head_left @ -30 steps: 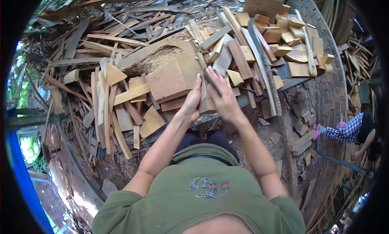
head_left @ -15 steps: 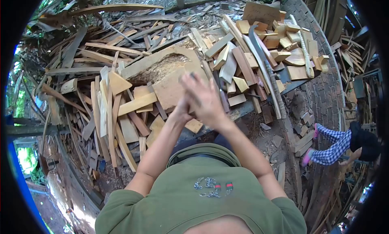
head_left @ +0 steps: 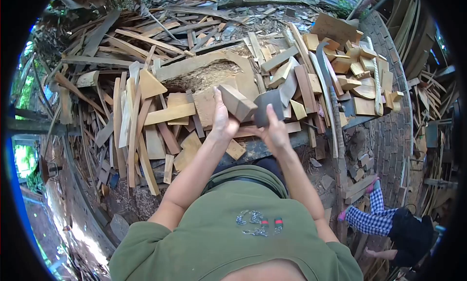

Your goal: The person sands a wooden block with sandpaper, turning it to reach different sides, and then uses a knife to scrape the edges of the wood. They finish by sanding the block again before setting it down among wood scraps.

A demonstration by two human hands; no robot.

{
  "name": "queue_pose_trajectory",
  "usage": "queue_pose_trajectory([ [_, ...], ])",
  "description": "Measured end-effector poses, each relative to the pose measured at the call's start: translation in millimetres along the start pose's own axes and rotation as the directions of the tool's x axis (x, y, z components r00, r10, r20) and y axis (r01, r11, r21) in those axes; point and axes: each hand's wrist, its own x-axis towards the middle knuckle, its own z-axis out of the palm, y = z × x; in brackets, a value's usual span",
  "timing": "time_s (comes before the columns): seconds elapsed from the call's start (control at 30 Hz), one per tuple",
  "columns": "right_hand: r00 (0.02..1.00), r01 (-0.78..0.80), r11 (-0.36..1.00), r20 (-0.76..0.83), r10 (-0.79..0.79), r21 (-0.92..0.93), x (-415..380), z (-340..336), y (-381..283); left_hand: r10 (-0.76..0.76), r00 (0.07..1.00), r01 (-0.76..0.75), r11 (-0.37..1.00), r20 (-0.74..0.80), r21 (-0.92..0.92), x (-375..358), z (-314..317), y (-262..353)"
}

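Observation:
My left hand [head_left: 224,121] is closed around a wooden block [head_left: 238,103], its thumb pointing up along the near side. The block is tilted, with one end face turned to the right. In my right hand [head_left: 276,135] is a dark grey flat piece [head_left: 268,107], roughly square, pinched under the thumb close to the block's right end. Both hands are above the near edge of a large board [head_left: 204,106] that has a rough, hollowed patch [head_left: 199,76] of crumbly wood.
Offcuts and a triangular wood piece [head_left: 152,84] lie to the left. On the right are a curved dark strip [head_left: 327,62] and a heap of small blocks [head_left: 357,67]. A person [head_left: 389,222] in checked trousers is at the lower right, beside a brick strip [head_left: 389,135].
My hands, earlier together over the board, have moved apart. The block and dark piece now show plainly between them. The view has shifted, and the person appears lower and further left.

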Motion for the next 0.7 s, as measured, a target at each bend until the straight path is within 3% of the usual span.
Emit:
queue_pose_trajectory([
  [0.07,0.997,0.033,0.983,0.055,-0.044,0.183,-12.9,21.4,5.7,-0.016,0.999,0.016,1.0,0.046,-0.017,5.5,-9.9,-5.8],
  [0.13,0.989,0.148,0.974,-0.044,-0.142,0.172,-13.5,24.6,1.9,0.009,0.99,-0.027,0.991,0.138,0.133,-5.2,-9.8,-3.3],
  [0.2,0.935,0.282,0.959,-0.22,-0.279,-0.018,-9.2,18.5,-7.2,-0.029,0.973,-0.023,0.975,0.228,0.222,-23.8,-8.3,11.8],
  [0.23,0.905,0.334,0.932,-0.229,-0.358,-0.139,-4.6,11.3,-12.6,-0.138,0.946,-0.009,0.893,0.292,0.451,-29.3,-10.6,21.4],
  [0.27,0.899,0.338,0.931,-0.244,-0.363,-0.139,-3.6,5.1,-19.0,-0.253,0.911,-0.022,0.759,0.325,0.65,-32.3,-14.3,26.8],
  [0.3,0.909,0.322,0.898,-0.168,-0.382,-0.299,-5.0,2.1,-27.6,-0.386,0.867,0.065,0.714,0.315,0.697,-33.1,-17.3,28.1],
  [0.33,0.919,0.308,0.838,-0.086,-0.384,-0.45,-5.5,-0.1,-34.7,-0.393,0.864,0.068,0.71,0.315,0.701,-38.1,-16.1,25.8],
  [0.37,0.965,0.159,0.817,-0.088,-0.248,-0.554,-4.8,-2.2,-39.3,-0.501,0.783,0.11,0.695,0.368,0.711,-46.1,-13.0,22.8],
  [0.4,0.964,0.163,0.819,-0.087,-0.251,-0.551,-0.9,0.1,-31.3,-0.595,0.688,0.147,0.675,0.415,0.723,-52.9,-11.0,19.2],
  [0.47,0.753,0.495,0.529,0.036,-0.657,-0.689,11.4,5.8,-11.6,-0.547,0.7,0.093,0.707,0.459,0.701,-56.2,-13.6,11.8],
  [0.5,0.894,0.339,0.731,-0.04,-0.447,-0.593,-3.1,11.7,-27.7,-0.524,0.741,0.143,0.734,0.42,0.664,-54.1,-17.2,10.5],
  [0.53,0.886,0.414,0.855,-0.074,-0.457,-0.313,-4.9,21.0,-32.9,-0.502,0.779,0.191,0.761,0.376,0.62,-52.4,-20.3,9.2],
  [0.6,0.895,0.373,0.763,-0.013,-0.446,-0.528,-14.4,14.1,-47.1,-0.427,0.818,0.159,0.812,0.385,0.562,-48.8,-26.9,10.1],
  [0.63,0.895,0.377,0.759,-0.002,-0.446,-0.531,-17.8,17.7,-49.8,-0.429,0.82,0.183,0.824,0.379,0.536,-43.7,-31.5,14.3],
  [0.7,0.701,0.501,0.322,0.158,-0.696,-0.804,-29.4,25.8,-50.1,-0.398,0.854,0.186,0.834,0.334,0.52,-39.8,-30.9,17.0],
])
